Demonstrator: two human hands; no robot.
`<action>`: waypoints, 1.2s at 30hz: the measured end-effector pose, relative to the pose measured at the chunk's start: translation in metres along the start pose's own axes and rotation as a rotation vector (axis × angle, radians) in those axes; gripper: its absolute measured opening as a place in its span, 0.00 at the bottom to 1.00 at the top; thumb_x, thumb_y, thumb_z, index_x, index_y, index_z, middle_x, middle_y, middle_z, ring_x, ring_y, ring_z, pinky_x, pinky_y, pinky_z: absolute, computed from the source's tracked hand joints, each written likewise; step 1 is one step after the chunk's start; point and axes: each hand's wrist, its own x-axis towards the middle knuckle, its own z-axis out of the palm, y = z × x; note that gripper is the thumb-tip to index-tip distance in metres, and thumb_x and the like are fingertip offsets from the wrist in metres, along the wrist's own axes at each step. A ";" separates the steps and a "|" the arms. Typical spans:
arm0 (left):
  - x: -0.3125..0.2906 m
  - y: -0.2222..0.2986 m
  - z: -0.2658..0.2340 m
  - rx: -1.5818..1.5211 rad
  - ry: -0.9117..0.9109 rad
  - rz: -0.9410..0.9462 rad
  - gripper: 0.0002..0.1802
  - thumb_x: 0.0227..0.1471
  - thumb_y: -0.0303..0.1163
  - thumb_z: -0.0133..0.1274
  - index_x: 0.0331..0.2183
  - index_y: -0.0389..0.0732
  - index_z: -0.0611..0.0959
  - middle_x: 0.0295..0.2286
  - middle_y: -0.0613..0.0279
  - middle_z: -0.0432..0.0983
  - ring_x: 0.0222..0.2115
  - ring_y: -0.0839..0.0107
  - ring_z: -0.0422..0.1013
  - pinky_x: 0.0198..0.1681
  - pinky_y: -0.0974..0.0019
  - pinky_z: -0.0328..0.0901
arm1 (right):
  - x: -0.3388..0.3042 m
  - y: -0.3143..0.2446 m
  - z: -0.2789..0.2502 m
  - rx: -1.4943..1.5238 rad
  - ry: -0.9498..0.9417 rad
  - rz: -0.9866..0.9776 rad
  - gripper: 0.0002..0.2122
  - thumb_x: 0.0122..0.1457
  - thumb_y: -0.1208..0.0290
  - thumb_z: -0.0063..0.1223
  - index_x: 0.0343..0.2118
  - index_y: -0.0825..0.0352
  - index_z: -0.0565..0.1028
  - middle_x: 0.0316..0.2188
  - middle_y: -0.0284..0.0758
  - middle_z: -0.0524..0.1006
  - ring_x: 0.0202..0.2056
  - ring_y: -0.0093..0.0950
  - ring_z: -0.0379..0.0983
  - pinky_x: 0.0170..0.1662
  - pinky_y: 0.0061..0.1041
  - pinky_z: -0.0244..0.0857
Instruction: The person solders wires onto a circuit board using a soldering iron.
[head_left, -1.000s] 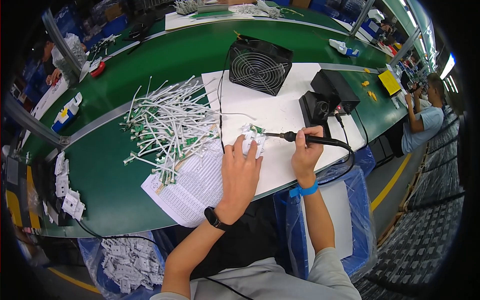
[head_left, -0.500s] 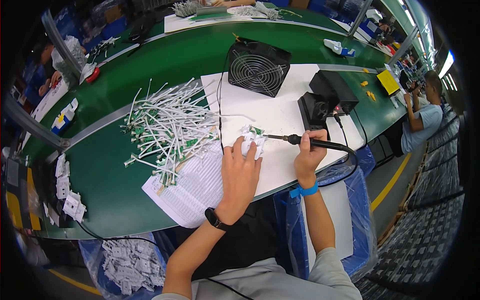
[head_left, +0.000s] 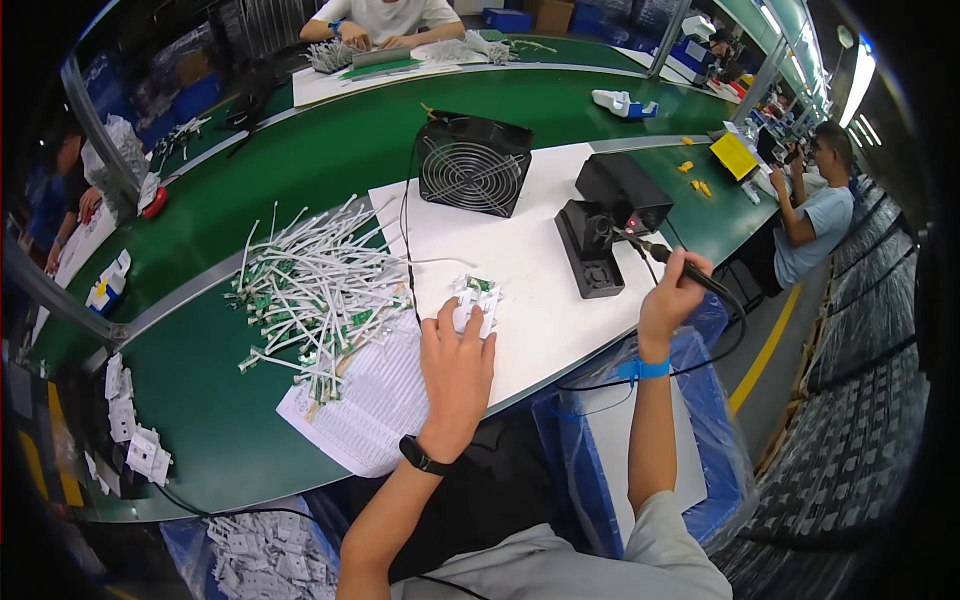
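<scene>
My left hand (head_left: 457, 375) holds a white plastic part (head_left: 487, 302) down on the white sheet, its fingertips at the part's near and left edges. A small green circuit board (head_left: 481, 284) sits at the part's far end. My right hand (head_left: 672, 305) grips a soldering iron (head_left: 706, 281) like a pen, out to the right. The iron's tip end points at the black iron stand (head_left: 592, 270); whether it touches the stand I cannot tell. Left of the sheet lies a heap of white cables with green boards (head_left: 315, 285).
A black fan (head_left: 475, 165) and a black power box (head_left: 625, 190) stand behind. A printed paper (head_left: 365, 420) lies under the heap's near side. White parts (head_left: 148, 455) line the left edge; a bin of parts (head_left: 270, 555) sits below. Co-workers (head_left: 815, 205) sit beyond.
The soldering iron has left the board and moved right, toward the stand, in my right hand. My left hand stays at the white part. The view has shifted, showing more of the far co-worker.
</scene>
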 end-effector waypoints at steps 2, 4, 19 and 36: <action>0.000 0.001 0.001 -0.032 -0.011 -0.012 0.20 0.49 0.27 0.64 0.45 0.33 0.84 0.50 0.46 0.70 0.46 0.48 0.65 0.49 0.54 0.65 | 0.003 0.009 -0.002 0.009 -0.131 0.129 0.05 0.68 0.74 0.53 0.39 0.68 0.70 0.32 0.30 0.72 0.35 0.18 0.69 0.39 0.19 0.65; 0.000 0.002 0.001 -0.033 -0.009 0.000 0.20 0.49 0.27 0.64 0.45 0.33 0.84 0.50 0.46 0.71 0.46 0.48 0.65 0.49 0.54 0.65 | 0.001 0.021 0.014 0.021 -0.226 0.033 0.05 0.67 0.74 0.55 0.39 0.68 0.71 0.31 0.29 0.72 0.34 0.17 0.69 0.37 0.18 0.64; -0.006 -0.003 0.003 0.035 0.001 0.064 0.22 0.50 0.29 0.62 0.48 0.32 0.81 0.52 0.45 0.69 0.45 0.52 0.65 0.48 0.54 0.63 | 0.004 -0.007 0.030 -0.204 -0.464 0.208 0.12 0.69 0.66 0.50 0.42 0.72 0.78 0.18 0.30 0.72 0.19 0.16 0.66 0.23 0.20 0.58; -0.007 -0.001 0.003 -0.001 0.025 0.085 0.22 0.49 0.29 0.62 0.46 0.32 0.82 0.50 0.43 0.70 0.44 0.50 0.65 0.48 0.54 0.64 | 0.024 0.034 0.028 0.041 -0.676 0.242 0.07 0.67 0.72 0.51 0.42 0.69 0.76 0.24 0.30 0.75 0.27 0.18 0.71 0.32 0.20 0.66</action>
